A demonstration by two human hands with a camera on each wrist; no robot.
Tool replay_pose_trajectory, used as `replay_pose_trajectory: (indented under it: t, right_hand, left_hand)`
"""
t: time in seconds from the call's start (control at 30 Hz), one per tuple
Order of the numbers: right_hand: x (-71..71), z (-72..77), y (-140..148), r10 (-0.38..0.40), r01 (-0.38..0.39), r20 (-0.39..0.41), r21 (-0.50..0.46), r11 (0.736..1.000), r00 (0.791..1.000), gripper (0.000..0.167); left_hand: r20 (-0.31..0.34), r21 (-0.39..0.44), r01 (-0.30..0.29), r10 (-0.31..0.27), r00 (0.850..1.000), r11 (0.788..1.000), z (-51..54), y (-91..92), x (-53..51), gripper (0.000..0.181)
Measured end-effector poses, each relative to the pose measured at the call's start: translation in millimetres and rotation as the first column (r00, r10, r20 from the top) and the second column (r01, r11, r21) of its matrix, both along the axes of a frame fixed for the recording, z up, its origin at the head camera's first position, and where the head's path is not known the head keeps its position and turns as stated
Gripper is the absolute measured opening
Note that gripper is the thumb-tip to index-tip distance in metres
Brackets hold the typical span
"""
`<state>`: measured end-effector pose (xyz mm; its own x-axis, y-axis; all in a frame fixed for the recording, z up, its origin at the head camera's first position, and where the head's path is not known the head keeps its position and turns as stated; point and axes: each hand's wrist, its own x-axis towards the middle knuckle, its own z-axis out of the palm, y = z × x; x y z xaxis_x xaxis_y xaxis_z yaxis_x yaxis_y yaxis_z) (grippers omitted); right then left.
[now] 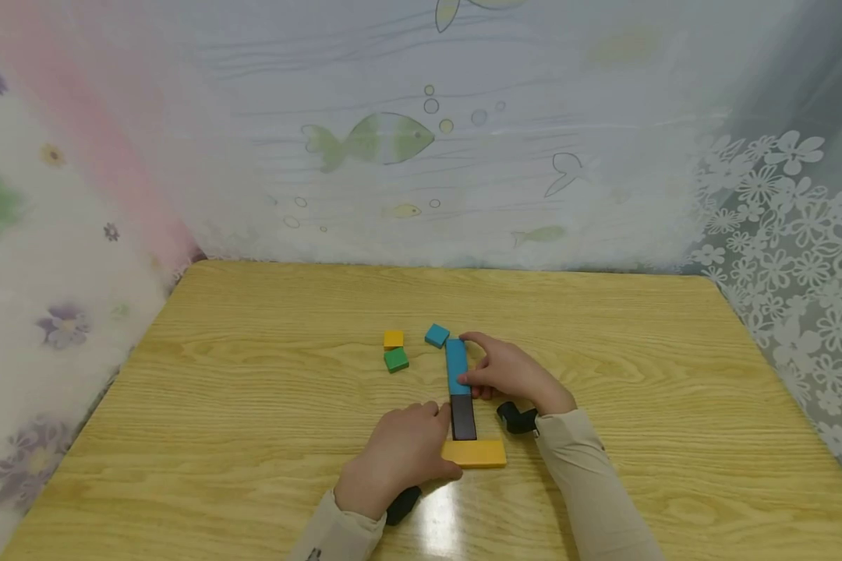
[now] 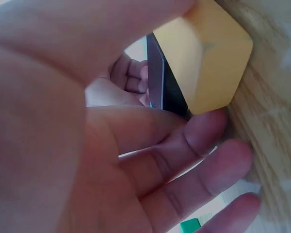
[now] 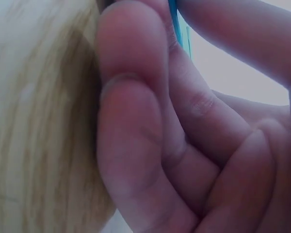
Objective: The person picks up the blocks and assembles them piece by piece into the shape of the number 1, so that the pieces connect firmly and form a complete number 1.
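Observation:
A long yellow block [image 1: 482, 453] lies crosswise, with a black block [image 1: 464, 418] running away from its far side. Beyond the black one, end to end, lies a long blue block [image 1: 456, 366]. My left hand [image 1: 401, 448] grips the yellow block's left end between thumb and fingers, its fingertips close beside the black block. On the right of the blue block, my right hand [image 1: 511, 369] holds it, index finger at the far end and thumb on the near part. In the right wrist view, curled fingers [image 3: 131, 126] hide most of the blue block.
Left of the row lie a small blue block [image 1: 436, 336], a small yellow block [image 1: 393, 340] and a green block [image 1: 396, 360]. Black wrist cameras sit under both wrists. The wooden table [image 1: 252, 327] meets a patterned curtain [image 1: 365, 187] at the back.

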<state>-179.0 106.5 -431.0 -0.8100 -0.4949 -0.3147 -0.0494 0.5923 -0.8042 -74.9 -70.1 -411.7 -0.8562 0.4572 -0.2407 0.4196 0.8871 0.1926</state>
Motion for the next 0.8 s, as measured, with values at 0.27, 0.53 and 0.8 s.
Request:
replay_pose_trajectory:
  t: [0.27,0.53,0.8]
  right_hand:
    - [-0.5,0.8,-0.3,0.008,-0.008,0.007,-0.004,1.0,1.0,0.067]
    - [-2.3,-0.7,0.1,0.011,-0.011,0.01,-0.001,1.0,1.0,0.068]
    - [-2.2,-1.7,0.2,0.01,-0.01,0.018,0.01,1.0,1.0,0.068]
  left_hand:
    - [-0.022,-0.038,-0.001,0.0,1.0,0.999,0.1,1.5,1.8,0.074]
    - [-0.032,-0.071,-0.012,0.009,0.999,0.997,0.8,4.5,4.7,0.075]
    - [-0.035,-0.07,-0.009,0.006,0.999,0.998,1.2,4.5,6.5,0.076]
